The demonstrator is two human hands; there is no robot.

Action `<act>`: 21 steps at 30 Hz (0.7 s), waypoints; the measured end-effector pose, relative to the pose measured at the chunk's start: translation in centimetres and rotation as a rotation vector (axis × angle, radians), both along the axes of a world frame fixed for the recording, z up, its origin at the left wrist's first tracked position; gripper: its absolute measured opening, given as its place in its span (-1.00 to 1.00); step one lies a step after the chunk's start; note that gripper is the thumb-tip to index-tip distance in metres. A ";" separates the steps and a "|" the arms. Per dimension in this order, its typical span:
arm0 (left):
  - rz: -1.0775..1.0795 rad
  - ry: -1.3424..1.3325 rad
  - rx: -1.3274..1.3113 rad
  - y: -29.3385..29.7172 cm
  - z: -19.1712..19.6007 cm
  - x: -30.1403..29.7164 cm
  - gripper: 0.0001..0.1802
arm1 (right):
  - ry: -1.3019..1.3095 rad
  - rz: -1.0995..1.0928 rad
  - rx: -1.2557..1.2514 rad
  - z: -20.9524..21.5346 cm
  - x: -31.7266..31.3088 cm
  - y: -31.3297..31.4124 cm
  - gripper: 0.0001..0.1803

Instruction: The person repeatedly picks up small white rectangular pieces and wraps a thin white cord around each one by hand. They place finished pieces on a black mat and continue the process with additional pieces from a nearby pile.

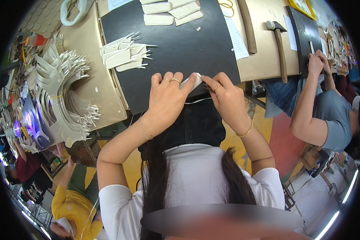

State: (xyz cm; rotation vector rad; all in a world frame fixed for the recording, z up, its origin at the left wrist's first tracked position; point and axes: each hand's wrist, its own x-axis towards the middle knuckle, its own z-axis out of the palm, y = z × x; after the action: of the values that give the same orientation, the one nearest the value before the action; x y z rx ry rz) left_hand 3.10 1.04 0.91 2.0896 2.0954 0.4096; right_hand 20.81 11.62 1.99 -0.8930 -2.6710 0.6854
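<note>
Near the front edge of a black work mat (188, 48), a small cream-white flat piece (193, 83) lies between my two hands. My left hand (165, 98) presses it from the left with closed fingers, the index finger along it. At its far end, my right hand (227, 96) pinches the edge with thumb and index finger. Part of the piece is hidden under my fingers. On the mat to the left is a pile of cream pieces with thin straps (126, 54). Smooth cream tabs (158, 20) lie in rows at the mat's far side.
Stacked curved cream parts (60, 98) with thin ends fill the table's left. Right of the mat are a paper sheet (237, 40), a wooden handle (248, 26) and a hammer (281, 52). A co-worker's arm (308, 100) reaches over another dark board (306, 36) at the right.
</note>
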 end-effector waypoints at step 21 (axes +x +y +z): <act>-0.226 -0.005 0.083 2.2 -0.5 -4.8 -0.62 | -0.138 0.250 0.255 0.0 -0.7 2.4 -0.52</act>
State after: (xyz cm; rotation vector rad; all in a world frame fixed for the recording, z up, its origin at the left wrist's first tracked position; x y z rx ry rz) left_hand -1.66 3.28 0.44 2.3365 1.8401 0.4755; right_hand 20.09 14.05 2.04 -0.5652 -2.9381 0.3282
